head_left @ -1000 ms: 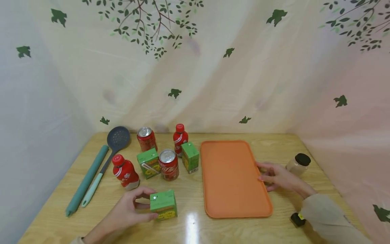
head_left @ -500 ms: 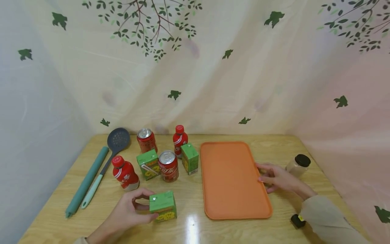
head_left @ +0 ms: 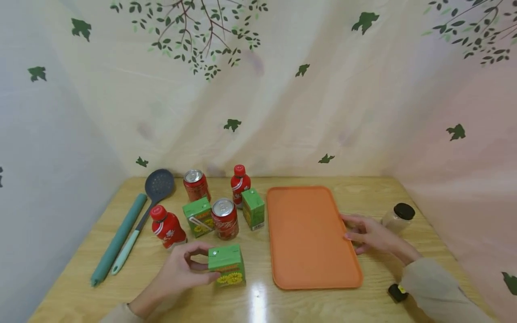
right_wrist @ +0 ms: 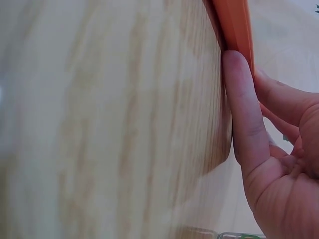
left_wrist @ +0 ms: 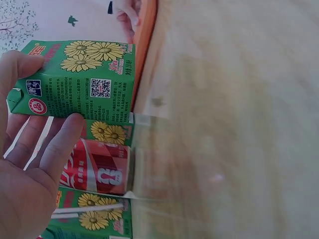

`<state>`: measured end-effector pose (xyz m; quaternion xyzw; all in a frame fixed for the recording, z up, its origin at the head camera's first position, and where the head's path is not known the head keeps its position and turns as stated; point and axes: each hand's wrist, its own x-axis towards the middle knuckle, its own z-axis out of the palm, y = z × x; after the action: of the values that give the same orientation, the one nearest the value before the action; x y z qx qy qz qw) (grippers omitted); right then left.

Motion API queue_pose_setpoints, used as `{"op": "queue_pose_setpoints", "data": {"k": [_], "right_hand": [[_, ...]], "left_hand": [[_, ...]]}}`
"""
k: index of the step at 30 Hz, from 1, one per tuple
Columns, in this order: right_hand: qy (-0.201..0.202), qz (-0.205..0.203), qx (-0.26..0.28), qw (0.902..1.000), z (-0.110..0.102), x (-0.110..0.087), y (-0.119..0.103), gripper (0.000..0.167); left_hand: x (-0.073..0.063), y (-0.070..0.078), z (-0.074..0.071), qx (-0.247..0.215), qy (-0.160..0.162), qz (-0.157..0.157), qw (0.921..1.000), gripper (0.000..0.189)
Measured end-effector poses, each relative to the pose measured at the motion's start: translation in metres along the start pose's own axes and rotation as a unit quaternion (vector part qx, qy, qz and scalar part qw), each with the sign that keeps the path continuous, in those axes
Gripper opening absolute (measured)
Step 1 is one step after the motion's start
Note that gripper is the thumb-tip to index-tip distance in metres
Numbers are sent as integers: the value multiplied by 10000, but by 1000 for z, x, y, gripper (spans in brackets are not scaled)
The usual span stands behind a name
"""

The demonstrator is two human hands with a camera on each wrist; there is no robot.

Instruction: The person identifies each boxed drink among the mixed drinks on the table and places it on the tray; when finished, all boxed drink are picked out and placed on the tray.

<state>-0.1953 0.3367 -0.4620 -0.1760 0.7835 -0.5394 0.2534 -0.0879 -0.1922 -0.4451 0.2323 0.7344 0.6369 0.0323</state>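
My left hand grips a green drink carton with yellow flowers, thumb on its near side and fingers behind. The left wrist view shows the carton between thumb and fingers, with its lower edge close over the table. My right hand is at the right edge of the flat orange tray. In the right wrist view a finger of the right hand tucks under the rim of the tray while another digit meets its outer side, pinching the edge.
Left of the tray stand two red cans, two more green cartons and two red bottles. A skimmer and a teal rolled stick lie far left. A black-lidded jar and small black object are at right.
My left hand has carried the green carton a little right and away from me, toward the tray. The right hand and tray stay in place.
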Motion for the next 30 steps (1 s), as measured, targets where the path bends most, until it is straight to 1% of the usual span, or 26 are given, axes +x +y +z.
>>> {"op": "queue_pose_setpoints", "data": {"k": [3, 5, 8, 10, 12, 15, 18, 22, 25, 27, 30], "right_hand": [[-36, -39, 32, 10000, -2, -3, 2, 75], [6, -48, 11, 10000, -3, -3, 2, 75], [64, -94, 13, 9999, -2, 0, 3, 77], [33, -89, 78, 9999, -2, 2, 2, 78], [-9, -96, 126, 9999, -2, 3, 2, 79], [-33, -91, 129, 9999, -3, 3, 1, 78], [-53, -68, 45, 10000, -4, 5, 2, 77], [-101, -37, -12, 9999, -5, 6, 2, 77], [-81, 0, -10, 10000, -6, 5, 3, 78], [-39, 82, -7, 10000, -5, 5, 3, 79], [35, 144, -15, 9999, -4, 5, 2, 78]], "left_hand": [[10, 0, 7, -188, -162, 34, 9997, 40], [18, 2, 11, -354, -228, -60, 9991, 39], [30, 6, 17, -510, -230, -208, 9982, 40], [39, 9, 21, -547, -223, -221, 9980, 40], [50, 12, 27, -595, -258, -173, 9977, 41], [70, 18, 39, -690, -327, -18, 9971, 40], [89, 25, 52, -865, -417, -1, 9954, 42], [114, 35, 65, -586, -408, 5, 9974, 43], [136, 41, 73, -164, -431, 105, 9989, 42], [151, 42, 77, -31, -462, 153, 9988, 41], [170, 40, 82, 137, -400, 87, 9991, 42]]}}
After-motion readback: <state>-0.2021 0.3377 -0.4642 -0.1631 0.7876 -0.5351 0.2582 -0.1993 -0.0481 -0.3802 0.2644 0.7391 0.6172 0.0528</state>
